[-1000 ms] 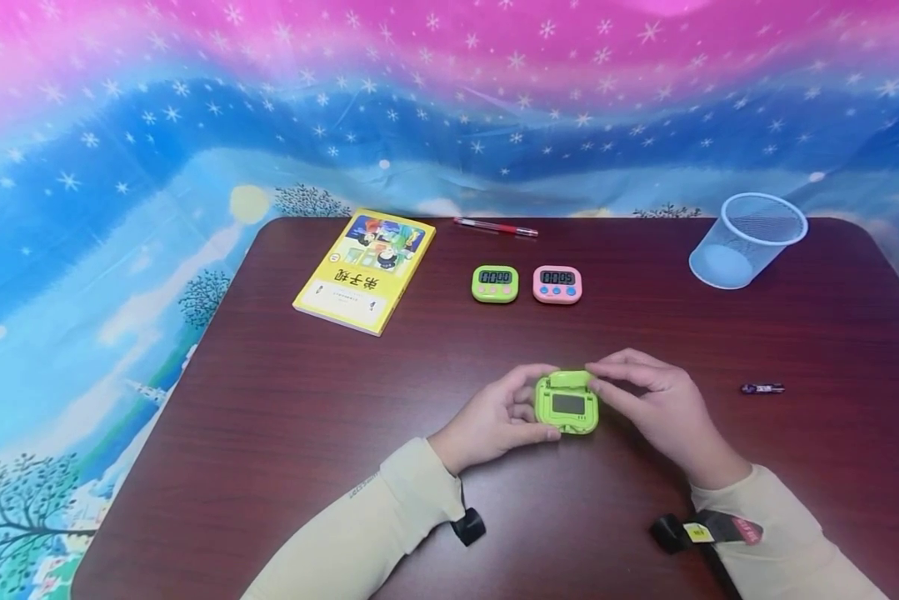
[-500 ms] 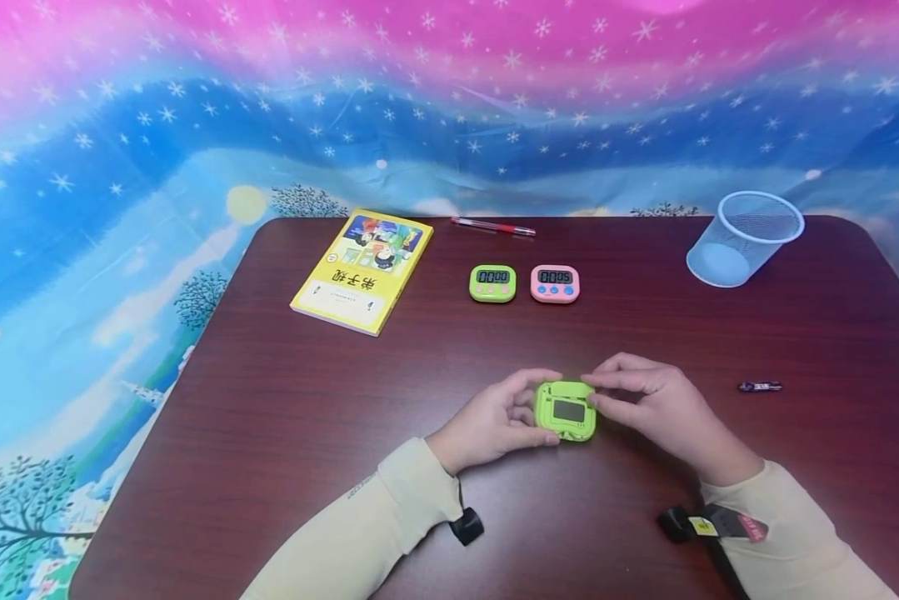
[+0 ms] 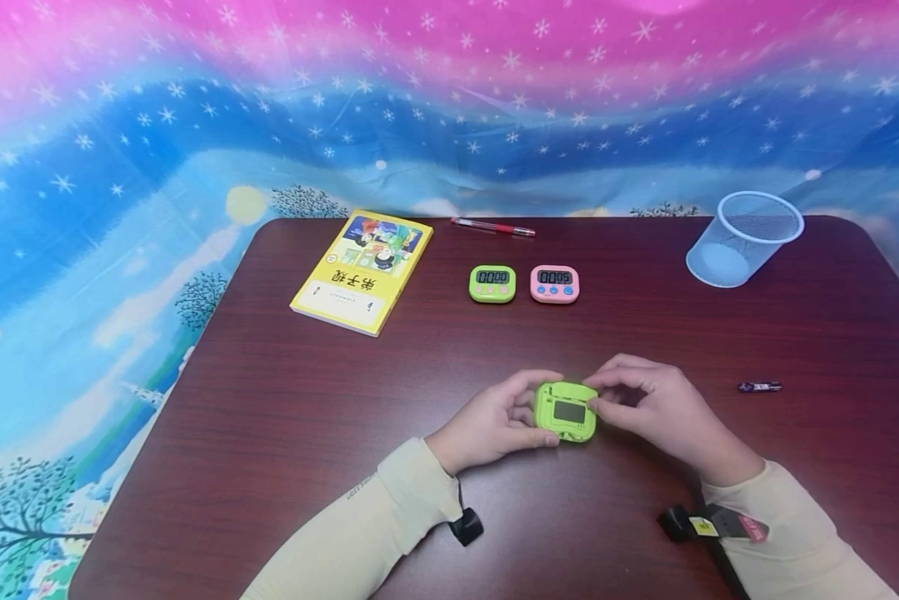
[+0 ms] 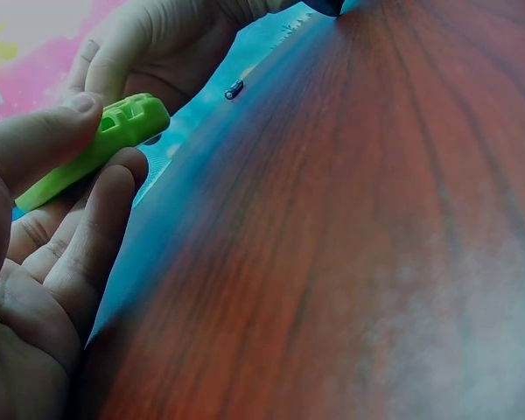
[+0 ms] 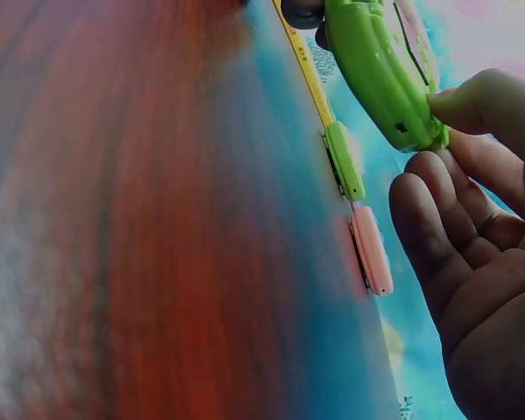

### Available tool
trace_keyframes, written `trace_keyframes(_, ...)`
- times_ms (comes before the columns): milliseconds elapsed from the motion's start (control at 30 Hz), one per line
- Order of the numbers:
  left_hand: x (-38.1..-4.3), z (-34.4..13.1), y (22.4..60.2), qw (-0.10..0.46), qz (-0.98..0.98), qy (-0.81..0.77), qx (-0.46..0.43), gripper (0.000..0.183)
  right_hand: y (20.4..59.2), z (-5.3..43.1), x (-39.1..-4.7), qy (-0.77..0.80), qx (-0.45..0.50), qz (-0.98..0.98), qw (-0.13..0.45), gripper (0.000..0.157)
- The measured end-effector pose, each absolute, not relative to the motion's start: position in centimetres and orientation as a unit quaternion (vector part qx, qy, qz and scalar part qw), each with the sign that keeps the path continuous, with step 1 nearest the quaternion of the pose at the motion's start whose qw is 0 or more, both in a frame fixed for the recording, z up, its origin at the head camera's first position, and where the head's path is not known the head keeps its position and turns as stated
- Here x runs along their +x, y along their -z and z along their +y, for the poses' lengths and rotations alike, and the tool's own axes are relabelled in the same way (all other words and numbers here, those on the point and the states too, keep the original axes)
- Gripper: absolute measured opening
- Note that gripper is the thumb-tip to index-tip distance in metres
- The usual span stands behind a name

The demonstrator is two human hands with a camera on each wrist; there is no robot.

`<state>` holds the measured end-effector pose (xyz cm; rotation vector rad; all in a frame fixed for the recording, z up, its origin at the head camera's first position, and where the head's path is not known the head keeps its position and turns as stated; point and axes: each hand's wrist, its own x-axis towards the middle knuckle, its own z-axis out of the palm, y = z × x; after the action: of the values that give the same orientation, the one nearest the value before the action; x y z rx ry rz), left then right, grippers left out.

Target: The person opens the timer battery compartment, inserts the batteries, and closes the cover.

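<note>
My left hand [image 3: 486,421] holds a green digital timer [image 3: 546,421] by its left side, thumb at the lower edge and fingers behind. The timer's back faces up, with a dark rectangular patch in its middle. Along its top edge lies a small green cover [image 3: 569,389], slightly tilted. With thumb and index finger, my right hand [image 3: 655,408] pinches the right end of that cover; in the right wrist view the thumb presses at the corner of the timer [image 5: 381,79]. A small dark battery [image 3: 760,387] lies to the right of my right hand.
Farther back stand a second green timer [image 3: 492,284] and a pink timer [image 3: 555,284], side by side. A yellow book [image 3: 362,271] lies at the left, a red pen [image 3: 492,227] by the back edge. A light blue mesh pen holder [image 3: 745,239] stands at the back right.
The green cover stood raised above the timer's top edge a second ago and now lies lower against it. Both hands and the timer have shifted slightly towards me.
</note>
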<state>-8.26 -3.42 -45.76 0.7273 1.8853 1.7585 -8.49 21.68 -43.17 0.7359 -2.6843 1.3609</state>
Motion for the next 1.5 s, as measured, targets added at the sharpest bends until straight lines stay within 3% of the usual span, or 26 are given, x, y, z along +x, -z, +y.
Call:
trace_keyframes(200,-8.3,-3.5,45.7,0.23,0.689,-0.635,0.263,0.07,43.0,21.8,-8.5,-0.414,0.247,-0.875,0.046,0.024)
trace_keyframes(367,-8.3,-3.5,45.7,0.234,0.687,-0.64,0.254,0.069,42.7,21.8,-8.4,-0.403,0.26,-0.877,0.028,0.024)
trace_keyframes(833,-8.3,-3.5,45.7,0.234,0.664,-0.672,0.231,0.069,42.3,21.4,-8.0,-0.423,0.264,-0.866,0.047,0.034)
trace_keyframes(1200,-8.4,-3.6,45.7,0.234,0.655,-0.682,0.228,0.072,42.0,21.0,-8.1,-0.343,0.313,-0.875,0.137,0.028)
trace_keyframes(1500,-8.4,-3.5,45.7,0.227,0.647,-0.695,0.216,0.072,42.1,22.2,-8.4,-0.375,0.233,-0.89,0.11,0.034)
